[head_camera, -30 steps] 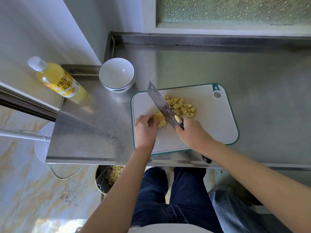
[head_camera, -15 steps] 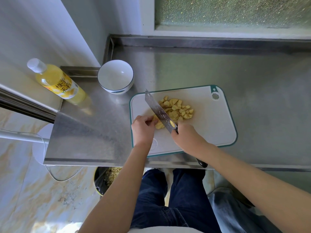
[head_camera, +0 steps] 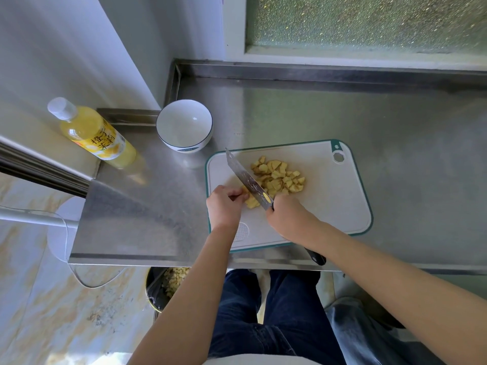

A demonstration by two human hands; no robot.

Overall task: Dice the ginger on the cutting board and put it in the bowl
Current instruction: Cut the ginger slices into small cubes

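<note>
A white cutting board [head_camera: 329,201] with a green rim lies on the steel counter. A heap of diced ginger [head_camera: 280,177] sits on its middle. My left hand [head_camera: 225,206] pinches an uncut ginger piece [head_camera: 251,202] at the board's left side. Gripping the knife [head_camera: 247,180] by its handle is my right hand [head_camera: 287,219]; the blade lies against the uncut piece, tip pointing far-left. An empty white bowl [head_camera: 184,126] stands beyond the board's far-left corner.
A yellow bottle [head_camera: 91,133] with a white cap leans at the counter's left end. The steel counter [head_camera: 408,133] has a raised back rim under a window. Below the front edge stands a bin [head_camera: 164,288] with scraps, beside my legs.
The knife has kept cutting at the uncut piece, its blade staying just left of the diced heap. My left hand has stayed on the ginger. The camera view has shifted slightly.
</note>
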